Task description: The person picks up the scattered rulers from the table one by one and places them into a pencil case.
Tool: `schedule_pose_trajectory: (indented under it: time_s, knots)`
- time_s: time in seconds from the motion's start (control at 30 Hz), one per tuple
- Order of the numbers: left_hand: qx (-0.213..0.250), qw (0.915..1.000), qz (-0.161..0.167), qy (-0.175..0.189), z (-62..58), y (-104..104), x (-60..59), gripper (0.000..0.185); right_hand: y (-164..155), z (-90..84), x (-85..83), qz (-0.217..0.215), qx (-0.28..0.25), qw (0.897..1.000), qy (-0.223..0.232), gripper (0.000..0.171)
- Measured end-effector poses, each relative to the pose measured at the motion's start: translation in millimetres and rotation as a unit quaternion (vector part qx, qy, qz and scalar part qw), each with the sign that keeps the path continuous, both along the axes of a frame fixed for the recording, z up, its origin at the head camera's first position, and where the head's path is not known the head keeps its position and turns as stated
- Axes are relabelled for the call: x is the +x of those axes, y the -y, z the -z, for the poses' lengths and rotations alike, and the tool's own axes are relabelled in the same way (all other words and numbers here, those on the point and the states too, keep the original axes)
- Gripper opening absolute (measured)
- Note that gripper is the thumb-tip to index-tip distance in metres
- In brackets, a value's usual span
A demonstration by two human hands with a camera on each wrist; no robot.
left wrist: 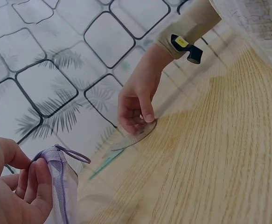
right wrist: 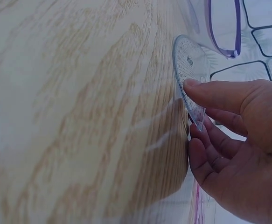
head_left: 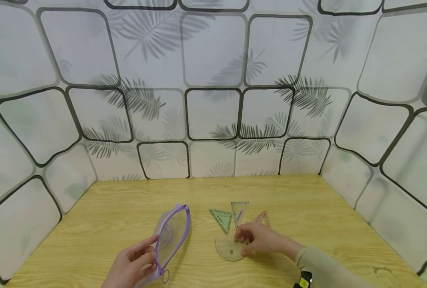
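Observation:
A clear zip pouch (head_left: 157, 224) with purple trim stands with its mouth spread apart in the head view. My left hand (head_left: 132, 262) pinches its near edge beside the zip's pull ring (head_left: 166, 276). Through its side shows a round grey shape. To the right, my right hand (head_left: 265, 240) pinches a clear half-round protractor (head_left: 228, 254) at one end between thumb and fingers. The right wrist view shows the protractor (right wrist: 188, 60) tilted up from the table. Beyond it lie a green set square (head_left: 217, 213), a clear set square (head_left: 239, 206) and an orange set square (head_left: 264, 216), partly hidden by the hand.
Everything is on a wood-grain table (head_left: 127, 208). A pale patterned wall covering (head_left: 213, 112) encloses its back and both sides. A black band with a yellow mark (head_left: 302, 280) sits on the right sleeve.

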State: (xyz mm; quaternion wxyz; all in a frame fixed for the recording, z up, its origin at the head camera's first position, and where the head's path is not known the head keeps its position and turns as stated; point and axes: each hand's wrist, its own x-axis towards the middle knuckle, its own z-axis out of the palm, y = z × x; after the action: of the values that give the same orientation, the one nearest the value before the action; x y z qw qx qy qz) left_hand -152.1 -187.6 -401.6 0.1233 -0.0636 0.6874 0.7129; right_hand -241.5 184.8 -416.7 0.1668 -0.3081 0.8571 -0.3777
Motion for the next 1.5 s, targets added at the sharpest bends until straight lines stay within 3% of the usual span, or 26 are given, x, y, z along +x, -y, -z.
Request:
schedule_pose_trajectory:
  time_s: [0.3, 1.07, 1.5]
  knots:
    - [-0.001, 1.0, 0.002, -0.004, 0.6, 0.7, -0.1, 0.061, -1.5, 3.2, -0.6, 0.006, -0.009, 1.0, 0.007, 0.02]
    - [0.001, 1.0, -0.002, -0.005, 1.8, 0.4, -1.0, 0.061, -5.7, 3.5, -0.8, -0.005, -0.046, 0.999, 0.017, 0.017]
    - [0.005, 0.9999, 0.012, -0.008, 3.6, 3.4, -1.9, 0.062, -0.3, -1.0, 0.6, 0.027, -0.061, 0.997, 0.03, 0.014]
